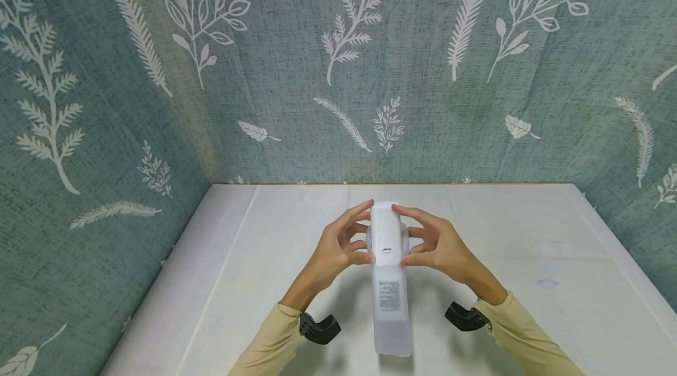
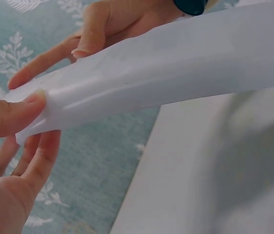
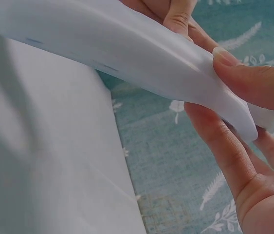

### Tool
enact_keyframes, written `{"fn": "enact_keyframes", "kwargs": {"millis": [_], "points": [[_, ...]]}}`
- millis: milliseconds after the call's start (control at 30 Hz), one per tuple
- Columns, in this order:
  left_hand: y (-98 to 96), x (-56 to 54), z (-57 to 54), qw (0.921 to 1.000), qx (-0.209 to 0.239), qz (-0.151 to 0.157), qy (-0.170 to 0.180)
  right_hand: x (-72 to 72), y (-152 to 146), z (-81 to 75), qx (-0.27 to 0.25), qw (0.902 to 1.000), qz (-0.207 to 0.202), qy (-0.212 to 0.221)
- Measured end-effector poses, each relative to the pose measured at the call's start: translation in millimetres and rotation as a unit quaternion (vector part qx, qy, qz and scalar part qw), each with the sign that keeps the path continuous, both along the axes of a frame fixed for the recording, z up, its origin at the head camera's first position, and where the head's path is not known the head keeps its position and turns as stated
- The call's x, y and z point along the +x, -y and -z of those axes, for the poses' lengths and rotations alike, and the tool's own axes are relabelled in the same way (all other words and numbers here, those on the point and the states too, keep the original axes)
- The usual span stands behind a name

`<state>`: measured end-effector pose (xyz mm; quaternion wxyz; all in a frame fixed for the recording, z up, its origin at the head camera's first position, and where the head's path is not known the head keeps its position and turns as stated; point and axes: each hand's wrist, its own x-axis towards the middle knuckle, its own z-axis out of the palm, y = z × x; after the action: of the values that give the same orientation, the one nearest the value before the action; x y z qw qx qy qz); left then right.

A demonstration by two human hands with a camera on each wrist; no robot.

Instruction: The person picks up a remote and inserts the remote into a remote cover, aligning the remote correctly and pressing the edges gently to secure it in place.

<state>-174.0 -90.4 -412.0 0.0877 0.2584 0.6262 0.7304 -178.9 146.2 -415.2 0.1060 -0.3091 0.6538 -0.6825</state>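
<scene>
A long white plastic device (image 1: 386,229) is held up between both hands, over the middle of the table. Its upper part is opaque, with a small dark mark near the lower end; a paler, longer section with a block of grey print (image 1: 389,295) hangs toward the person. The left hand (image 1: 335,247) grips the upper part's left side with thumb and fingertips. On the opposite side, the right hand (image 1: 439,247) holds it the same way. Both wrist views show thumbs pressed on the smooth, curved white body (image 2: 141,73), fingers beneath. What exactly the device is cannot be told.
The white table (image 1: 264,282) carries shadows of the arms and device. Green-grey leaf-patterned cloth (image 1: 296,59) stands behind it and along both sides. Black wrist cameras (image 1: 319,329) are strapped near the yellow sleeves (image 1: 272,341).
</scene>
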Motion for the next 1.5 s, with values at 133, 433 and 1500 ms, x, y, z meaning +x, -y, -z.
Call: {"fn": "enact_keyframes", "kwargs": {"millis": [133,433,1500], "points": [[0.0,0.7,-0.4,1.0,0.003,0.0,0.0,0.7,0.3,-0.6,0.003,1.0,0.0,0.004],[-0.1,1.5,-1.4,0.9999,0.012,-0.006,-0.002,-0.5,1.0,-1.3,-0.001,1.0,0.003,0.005],[-2.4,2.5,-5.6,0.9996,0.007,-0.013,0.026,1.0,-1.8,-3.9,-0.016,0.9999,0.004,-0.003]]}}
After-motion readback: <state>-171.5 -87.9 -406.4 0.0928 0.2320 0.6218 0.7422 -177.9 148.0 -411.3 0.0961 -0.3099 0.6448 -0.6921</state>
